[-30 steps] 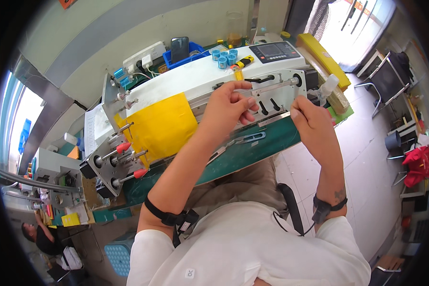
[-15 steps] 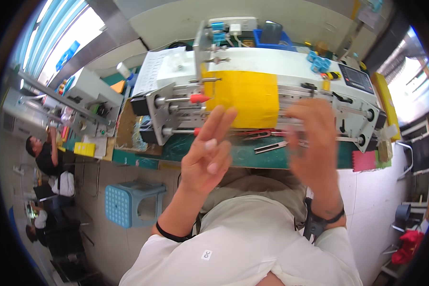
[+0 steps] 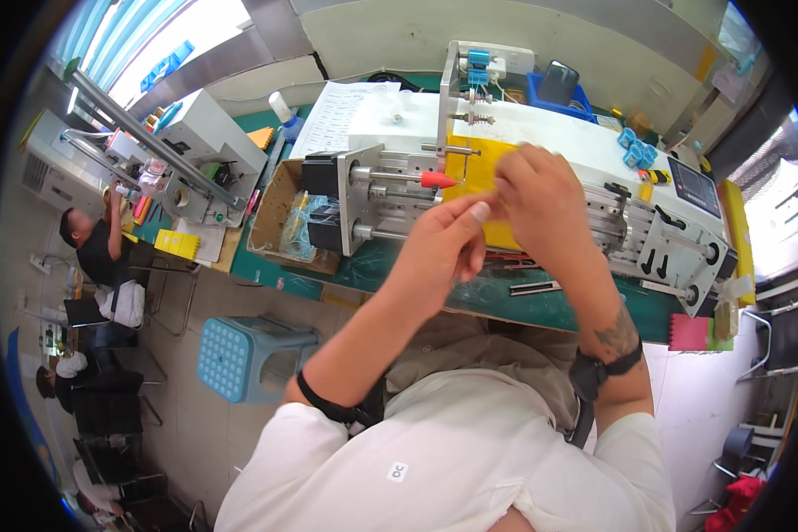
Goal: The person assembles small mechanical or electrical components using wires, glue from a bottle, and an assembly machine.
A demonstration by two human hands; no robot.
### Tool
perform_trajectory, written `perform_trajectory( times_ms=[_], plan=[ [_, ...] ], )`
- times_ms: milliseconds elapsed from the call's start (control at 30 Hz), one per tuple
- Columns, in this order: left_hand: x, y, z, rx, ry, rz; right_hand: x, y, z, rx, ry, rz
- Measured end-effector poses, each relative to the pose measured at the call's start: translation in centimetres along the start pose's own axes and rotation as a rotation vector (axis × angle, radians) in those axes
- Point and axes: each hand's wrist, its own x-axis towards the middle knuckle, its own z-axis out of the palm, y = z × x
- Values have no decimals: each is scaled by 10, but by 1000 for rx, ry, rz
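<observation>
Over the winding machine's yellow sheet (image 3: 470, 152), my two hands meet at the fingertips. My left hand (image 3: 443, 244) has its thumb and forefinger pressed together, the other fingers curled. Bent at the wrist, my right hand (image 3: 543, 199) pinches with its fingertips close to the left thumb. Whatever lies between the fingers is too small or too hidden to make out. Just left of the hands a red cone-shaped tip (image 3: 436, 180) points right from a metal spindle (image 3: 386, 175). Above it, a thin bent metal guide (image 3: 465, 164) hangs in front of the sheet.
A cardboard box (image 3: 270, 213) with blue wire scraps stands left of the machine. Black tweezers (image 3: 535, 288) lie at the green bench's front edge. Blue ring-shaped parts (image 3: 637, 149) rest on the white housing. A blue stool (image 3: 248, 355) stands on the floor; another person (image 3: 97, 248) sits far left.
My hands have come together from apart, the left moving up and right, the right turning inward. The head view has shifted, so the machine sits further right and the lower red tip is hidden.
</observation>
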Motion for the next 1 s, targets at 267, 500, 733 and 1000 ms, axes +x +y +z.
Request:
perform_trajectory(
  times_ms=[267,500,733,1000],
  plan=[
    [43,93,-10,1919,-342,798,-59,-16,-22,104,46,120],
    [45,68,-13,1892,-375,1061,-41,-17,-3,344,81,132],
    [5,-12,-43,1531,8,1316,-29,-23,7,312,-87,74],
    [23,24,-9,1351,244,910,-38,-31,15,-134,63,71]
  ],
)
